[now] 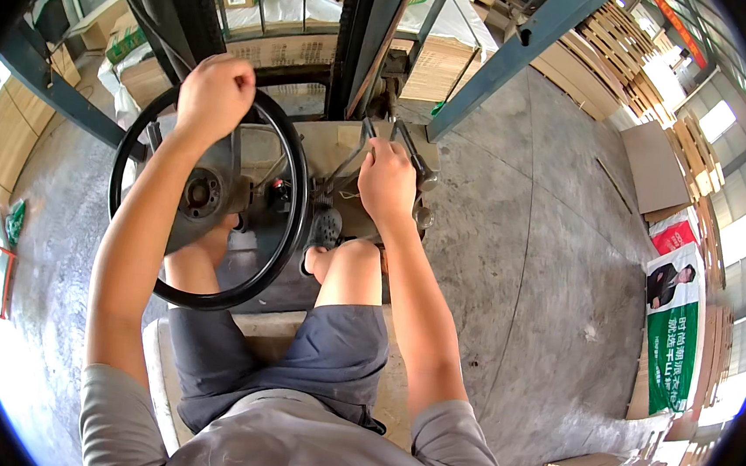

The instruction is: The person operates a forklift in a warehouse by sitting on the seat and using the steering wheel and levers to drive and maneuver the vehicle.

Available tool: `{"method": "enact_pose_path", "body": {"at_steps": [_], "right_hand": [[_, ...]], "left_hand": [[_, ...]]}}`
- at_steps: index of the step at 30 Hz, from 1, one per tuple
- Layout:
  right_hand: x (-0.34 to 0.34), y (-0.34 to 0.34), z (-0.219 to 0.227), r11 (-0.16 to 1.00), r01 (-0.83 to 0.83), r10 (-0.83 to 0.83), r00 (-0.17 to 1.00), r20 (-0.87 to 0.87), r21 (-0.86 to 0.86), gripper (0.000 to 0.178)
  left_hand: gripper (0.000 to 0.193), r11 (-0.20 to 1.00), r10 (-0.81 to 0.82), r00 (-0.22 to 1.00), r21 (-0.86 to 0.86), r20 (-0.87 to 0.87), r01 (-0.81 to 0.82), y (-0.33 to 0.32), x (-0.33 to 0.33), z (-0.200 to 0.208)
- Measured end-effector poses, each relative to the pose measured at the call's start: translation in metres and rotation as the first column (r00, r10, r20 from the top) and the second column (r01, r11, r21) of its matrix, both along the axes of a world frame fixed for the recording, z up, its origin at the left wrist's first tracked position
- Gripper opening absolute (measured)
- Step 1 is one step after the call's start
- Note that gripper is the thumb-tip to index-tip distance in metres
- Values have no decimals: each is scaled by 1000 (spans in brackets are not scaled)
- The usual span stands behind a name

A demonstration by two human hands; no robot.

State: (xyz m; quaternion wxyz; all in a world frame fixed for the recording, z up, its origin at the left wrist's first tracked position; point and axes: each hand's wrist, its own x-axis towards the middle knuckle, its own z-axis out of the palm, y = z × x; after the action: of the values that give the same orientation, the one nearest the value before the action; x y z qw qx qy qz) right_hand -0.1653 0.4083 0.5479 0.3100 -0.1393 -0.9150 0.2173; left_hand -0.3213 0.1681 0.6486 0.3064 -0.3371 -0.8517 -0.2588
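I sit at the controls of a forklift. My left hand (215,98) is closed at the far part of the black steering wheel (296,218), fingers curled down over its rim. To the right of the wheel, my right hand (387,181) is closed at the near end of a control lever (365,134), though the palm hides most of the grip. Another bent lever (408,141) stands just right of those fingers. Below, a dark clog (327,228) on my foot rests by the pedals.
Ahead rises the dark mast (361,48), with a wrapped stack of boards (434,67) beyond it. Blue-grey posts (509,64) slant at both sides. Concrete floor (512,244) stretches right toward stacked pallets (616,33), a leaning board (654,167) and a green-and-white banner (671,344).
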Motion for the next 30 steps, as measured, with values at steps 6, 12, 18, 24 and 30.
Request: {"method": "enact_pose_path", "body": {"at_steps": [6, 12, 18, 24, 30], "right_hand": [[-1, -9, 14, 999, 6, -4, 997, -71, 35, 23], [-7, -17, 13, 998, 54, -53, 997, -60, 29, 23], [-25, -18, 12, 996, 76, -76, 997, -2, 45, 24], [-64, -23, 32, 973, 176, -195, 974, 115, 152, 21], [-85, -35, 41, 959, 246, -273, 933, 233, 139, 27]], "left_hand": [[4, 999, -41, 997, 22, -62, 42, -4, 0, 8], [2, 999, -11, 997, 50, 81, 7, -28, -33, 8], [4, 989, 77, 988, 114, 131, -92, -77, -69, -12], [6, 983, 76, 993, 161, 92, -90, -132, -85, -30], [7, 974, 7, 998, 224, 55, -19, -165, -96, -43]]}}
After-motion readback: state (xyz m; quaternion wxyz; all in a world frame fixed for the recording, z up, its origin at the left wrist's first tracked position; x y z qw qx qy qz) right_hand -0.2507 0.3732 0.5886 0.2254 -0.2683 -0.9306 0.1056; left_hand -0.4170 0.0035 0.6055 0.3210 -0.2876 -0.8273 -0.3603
